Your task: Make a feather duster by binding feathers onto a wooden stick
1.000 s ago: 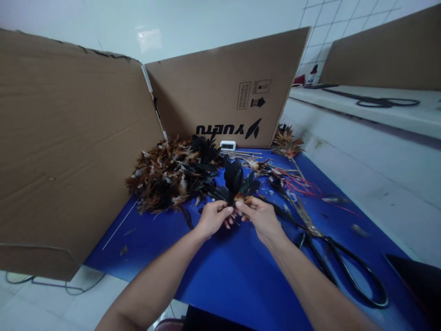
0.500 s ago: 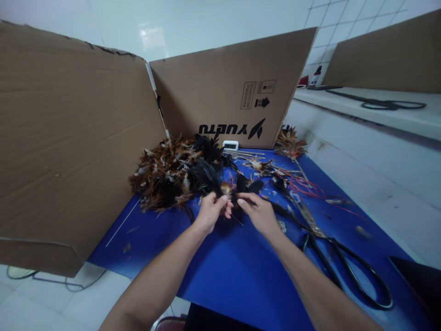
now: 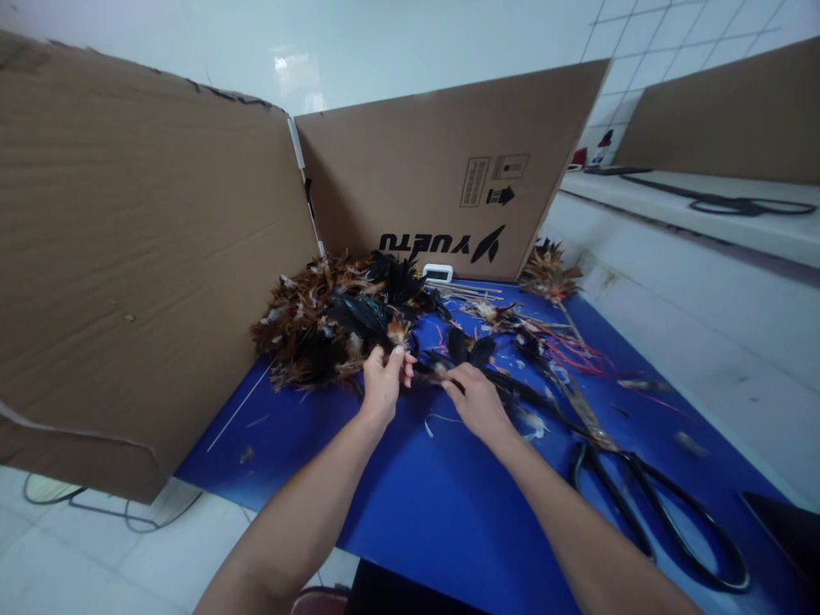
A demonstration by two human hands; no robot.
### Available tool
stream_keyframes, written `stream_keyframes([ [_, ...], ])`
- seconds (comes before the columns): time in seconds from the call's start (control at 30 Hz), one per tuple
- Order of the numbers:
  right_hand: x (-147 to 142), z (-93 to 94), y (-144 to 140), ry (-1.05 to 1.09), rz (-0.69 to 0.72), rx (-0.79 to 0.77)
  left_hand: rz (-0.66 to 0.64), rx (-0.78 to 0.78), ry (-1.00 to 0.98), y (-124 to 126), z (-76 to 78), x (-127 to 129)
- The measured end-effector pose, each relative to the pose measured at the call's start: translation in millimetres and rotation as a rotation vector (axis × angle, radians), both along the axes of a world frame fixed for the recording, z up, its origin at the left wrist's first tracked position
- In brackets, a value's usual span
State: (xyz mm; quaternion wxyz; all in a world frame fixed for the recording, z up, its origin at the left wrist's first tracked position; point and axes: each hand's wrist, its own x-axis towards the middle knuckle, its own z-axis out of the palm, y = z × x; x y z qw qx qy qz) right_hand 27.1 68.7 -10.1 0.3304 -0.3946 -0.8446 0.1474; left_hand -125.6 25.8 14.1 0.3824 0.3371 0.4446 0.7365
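My left hand [image 3: 384, 380] pinches a small bunch of feathers [image 3: 398, 331], with a brown and whitish base at my fingertips and dark glossy vanes pointing away to the upper left. To its right, the fingers of my right hand [image 3: 475, 397] are closed on a dark feather [image 3: 440, 369] with a pale fluffy part; it is blurred. Loose black feathers [image 3: 470, 350] lie just beyond my right hand. A big heap of brown and black feather bundles [image 3: 307, 316] sits beyond and left of my left hand.
Large black-handled scissors [image 3: 602, 440] lie on the blue table [image 3: 410, 504] at the right. Red strings [image 3: 580, 350], thin sticks [image 3: 471, 292], a small white digital device [image 3: 438, 272] and a feather duster [image 3: 549, 272] are farther back. Cardboard panels [image 3: 448, 171] stand behind and left.
My hands have moved apart: the left went slightly left with the feather bunch, and the right drew away from it. A pale curled strip now shows on the table between my forearms. The view has shifted slightly.
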Motion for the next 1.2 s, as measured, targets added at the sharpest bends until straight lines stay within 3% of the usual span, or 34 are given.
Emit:
stream_keyframes([
  [0.17,9.8,7.2,6.5,0.585,-0.121,-0.478,-0.073,-0.013,0.021,-2.1,0.7,1.9],
  [0.27,13.2,15.7,5.5,0.883,-0.121,-0.715,-0.114,-0.017,0.013,-3.7,2.4,4.5],
  [0.43,17.3,22.1,3.7,1.075,-0.078,-0.905,-0.168,-0.039,0.029,-5.4,1.9,8.1],
  [0.8,17.3,14.9,6.3,1.035,-0.171,-0.763,-0.205,-0.038,0.072,-5.6,-1.8,8.6],
  [0.97,17.5,10.5,8.0,0.836,-0.275,-0.519,-0.271,-0.057,0.034,-7.4,0.3,10.0],
  [1.07,18.2,7.6,8.0,0.687,-0.269,-0.363,-0.332,-0.053,-0.049,-8.6,0.9,11.8],
  [1.2,18.8,5.6,6.9,0.577,-0.277,-0.296,-0.384,-0.067,-0.168,-10.7,2.4,13.6],
])
